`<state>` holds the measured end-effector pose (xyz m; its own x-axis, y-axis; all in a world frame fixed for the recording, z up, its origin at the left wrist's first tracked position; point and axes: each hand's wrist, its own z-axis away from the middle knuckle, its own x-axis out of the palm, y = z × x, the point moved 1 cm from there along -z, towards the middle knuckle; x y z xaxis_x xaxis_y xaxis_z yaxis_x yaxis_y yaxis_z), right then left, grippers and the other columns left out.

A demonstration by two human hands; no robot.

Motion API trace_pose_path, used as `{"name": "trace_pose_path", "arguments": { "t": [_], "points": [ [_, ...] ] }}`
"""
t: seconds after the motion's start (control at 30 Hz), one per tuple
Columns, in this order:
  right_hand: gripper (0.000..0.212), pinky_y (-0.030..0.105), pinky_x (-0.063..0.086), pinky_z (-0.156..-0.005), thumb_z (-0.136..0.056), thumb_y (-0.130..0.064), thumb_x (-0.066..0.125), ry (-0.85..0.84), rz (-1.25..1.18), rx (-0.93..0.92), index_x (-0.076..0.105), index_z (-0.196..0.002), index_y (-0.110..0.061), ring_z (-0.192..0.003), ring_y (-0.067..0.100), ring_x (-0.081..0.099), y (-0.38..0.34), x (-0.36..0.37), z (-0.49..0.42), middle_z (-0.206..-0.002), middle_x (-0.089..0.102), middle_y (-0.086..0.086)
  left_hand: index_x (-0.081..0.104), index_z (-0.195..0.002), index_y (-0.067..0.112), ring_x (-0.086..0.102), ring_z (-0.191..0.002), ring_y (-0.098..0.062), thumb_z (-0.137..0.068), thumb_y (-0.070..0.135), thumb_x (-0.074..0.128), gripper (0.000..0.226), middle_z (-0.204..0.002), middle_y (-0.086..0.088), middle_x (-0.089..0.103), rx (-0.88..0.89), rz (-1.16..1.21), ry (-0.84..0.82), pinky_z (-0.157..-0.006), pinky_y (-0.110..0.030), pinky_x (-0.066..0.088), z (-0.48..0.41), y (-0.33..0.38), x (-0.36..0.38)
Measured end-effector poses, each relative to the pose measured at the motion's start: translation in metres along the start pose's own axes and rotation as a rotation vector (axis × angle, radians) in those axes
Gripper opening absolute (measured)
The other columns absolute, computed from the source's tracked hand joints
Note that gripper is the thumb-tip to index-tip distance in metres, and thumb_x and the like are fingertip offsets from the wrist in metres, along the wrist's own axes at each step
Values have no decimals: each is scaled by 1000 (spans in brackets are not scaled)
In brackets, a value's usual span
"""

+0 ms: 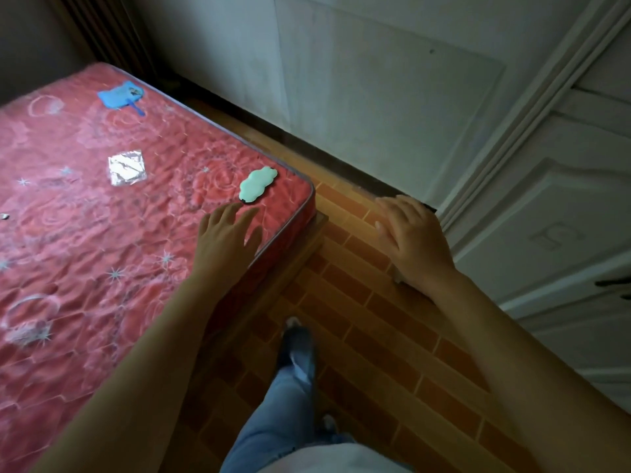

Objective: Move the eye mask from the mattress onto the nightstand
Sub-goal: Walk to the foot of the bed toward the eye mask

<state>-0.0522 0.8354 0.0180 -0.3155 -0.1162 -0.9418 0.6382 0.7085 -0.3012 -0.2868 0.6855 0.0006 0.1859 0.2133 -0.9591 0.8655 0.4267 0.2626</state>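
A mint-green, cloud-shaped eye mask (257, 184) lies flat near the right corner of the red quilted mattress (102, 233). My left hand (228, 233) hovers just below the mask, fingers spread and empty, fingertips almost at its lower edge. My right hand (411, 238) is out over the floor to the right of the bed, fingers apart and holding nothing. No nightstand is in view.
A blue cloth item (120, 94) and a silver foil packet (127, 167) lie farther up the mattress. Orange brick-pattern floor (358, 319) runs between the bed and a white panelled door (546, 216). My leg and shoe (296, 343) stand by the bed's edge.
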Motion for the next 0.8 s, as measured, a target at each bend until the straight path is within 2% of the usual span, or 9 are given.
{"name": "trace_pose_path", "arguments": {
  "t": [0.2,0.47,0.8],
  "points": [
    [39,45,37,-103,-95,-27,39,17,-1,-13,47,-128,-7,-125,32,46,5,17,-95,-130,56,17,42,-134,17,33,-135,-32,-93,34,40,44,-144,-14,42,-15,-9,-18,-112,-49,21,-83,-24,6],
    [39,43,41,-99,-94,-29,40,14,6,-35,49,-126,-8,-120,31,50,1,36,-217,-127,58,16,42,-134,17,36,-133,-34,-91,36,43,46,-142,-15,45,-6,-9,-50,-110,-51,24,-191,-61,12],
    [42,43,37,-104,-95,-29,40,-104,17,-148,43,-131,-8,-125,32,45,-7,55,-303,-133,54,17,38,-136,20,30,-137,-32,-92,36,43,47,-146,-13,40,-85,-37,-53,-113,-51,20,-248,-98,7]
  ]
}}
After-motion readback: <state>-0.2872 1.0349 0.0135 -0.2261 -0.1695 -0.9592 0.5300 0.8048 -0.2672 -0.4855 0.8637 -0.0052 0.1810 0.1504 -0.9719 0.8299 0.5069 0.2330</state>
